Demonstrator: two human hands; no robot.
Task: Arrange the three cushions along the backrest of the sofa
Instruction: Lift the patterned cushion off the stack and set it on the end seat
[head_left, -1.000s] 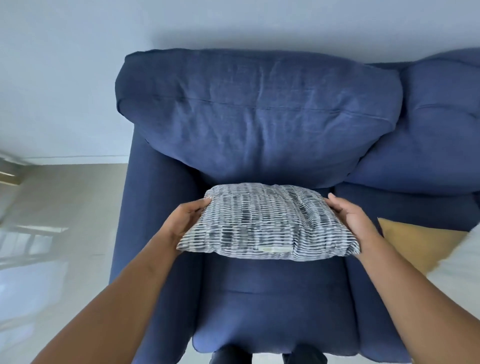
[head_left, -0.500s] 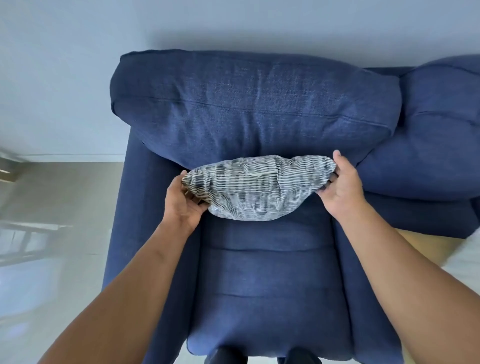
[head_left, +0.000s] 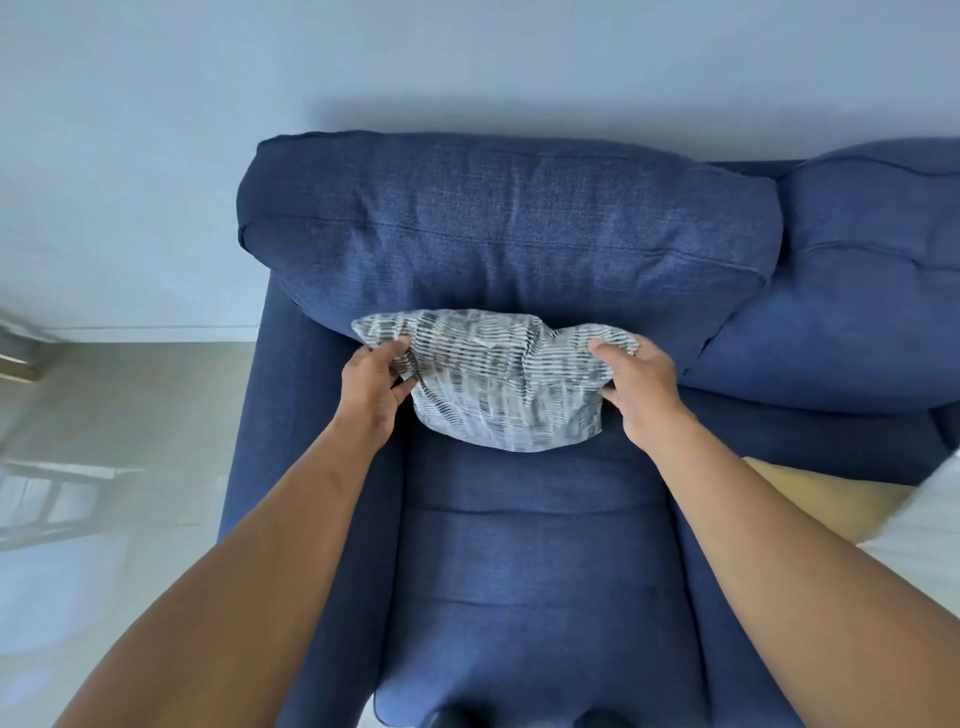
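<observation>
A grey-and-white striped cushion (head_left: 498, 379) leans against the blue backrest (head_left: 509, 228) at the left end of the sofa, its lower edge on the seat (head_left: 530, 561). My left hand (head_left: 374, 387) grips its upper left corner. My right hand (head_left: 636, 387) grips its upper right corner, and the top edge is crumpled between them. A yellow cushion (head_left: 826, 496) lies on the seat at the right, partly cut off. A white cushion (head_left: 930, 535) overlaps it at the frame's right edge.
The sofa's left armrest (head_left: 254, 467) borders a shiny pale floor (head_left: 119, 441). A second blue backrest cushion (head_left: 852, 291) fills the right side. A light wall (head_left: 467, 62) stands behind the sofa.
The striped cushion went from held flat above the seat to standing against the backrest. Both hands shifted from its sides to its top corners, crumpling the upper edge.
</observation>
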